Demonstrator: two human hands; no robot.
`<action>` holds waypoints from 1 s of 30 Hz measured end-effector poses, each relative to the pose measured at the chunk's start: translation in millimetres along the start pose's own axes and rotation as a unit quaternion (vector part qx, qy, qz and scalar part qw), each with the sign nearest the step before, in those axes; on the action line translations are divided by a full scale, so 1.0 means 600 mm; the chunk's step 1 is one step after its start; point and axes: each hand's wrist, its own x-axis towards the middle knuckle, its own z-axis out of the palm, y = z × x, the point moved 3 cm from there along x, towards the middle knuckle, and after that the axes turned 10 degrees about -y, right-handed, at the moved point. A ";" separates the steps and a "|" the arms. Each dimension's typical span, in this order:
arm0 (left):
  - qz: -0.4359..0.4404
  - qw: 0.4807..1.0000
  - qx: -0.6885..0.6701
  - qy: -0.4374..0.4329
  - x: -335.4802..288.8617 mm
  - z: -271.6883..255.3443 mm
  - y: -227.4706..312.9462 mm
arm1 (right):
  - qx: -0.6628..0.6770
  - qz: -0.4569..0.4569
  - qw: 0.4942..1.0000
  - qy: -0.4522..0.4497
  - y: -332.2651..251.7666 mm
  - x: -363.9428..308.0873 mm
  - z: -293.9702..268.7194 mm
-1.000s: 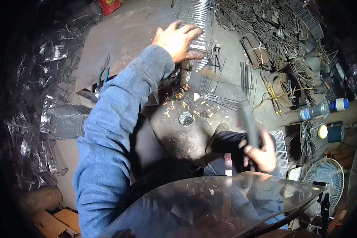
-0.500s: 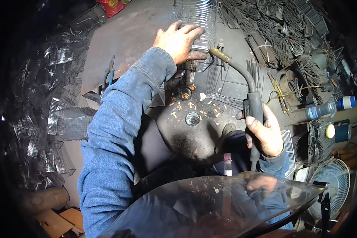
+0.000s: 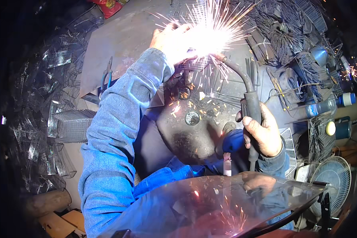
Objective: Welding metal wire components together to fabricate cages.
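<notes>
My right hand [image 3: 263,133] is wrapped round the black handle of a welding torch [image 3: 253,104]. The torch's curved neck reaches up and left, and its tip ends in a burst of white light with sparks flying out. At that burst lies a wire basket [image 3: 180,10], mostly lost in the glare, with only some far bars showing. My left hand [image 3: 166,41] holds the basket just left of the arc; its fingertips are washed out by the light. Across the bottom hangs a tinted face shield [image 3: 210,198], mirroring sparks.
Blue-handled pliers [image 3: 107,75] lie on a metal sheet [image 3: 119,43] at left. Wire baskets [image 3: 73,123] are piled farther left. On the right are bundled metal rods [image 3: 281,35], a water bottle [image 3: 321,108] and a fan [image 3: 332,180]. Cigarette butts surround a small round dish [image 3: 192,118].
A bright arc with sparks has flared up at the torch tip, lighting my sleeve and clothes blue. Both hands have stayed nearly in place.
</notes>
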 end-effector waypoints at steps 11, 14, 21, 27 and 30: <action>-0.013 1.000 0.006 0.011 -0.002 0.008 -0.002 | -0.030 0.005 0.999 -0.016 0.005 0.002 -0.006; -0.007 0.999 -0.018 0.035 -0.007 0.004 -0.001 | -0.032 0.014 0.999 -0.016 0.004 0.001 -0.005; -0.023 0.999 -0.028 -0.016 -0.005 -0.011 0.014 | -0.024 0.014 1.000 -0.005 0.009 0.002 -0.006; -0.003 0.997 -0.042 0.066 -0.006 -0.005 0.010 | 0.104 -0.133 0.978 0.123 -0.001 -0.019 -0.027; -0.001 0.997 -0.050 0.063 -0.009 -0.006 0.009 | 0.034 -0.010 0.995 0.093 0.020 -0.008 -0.030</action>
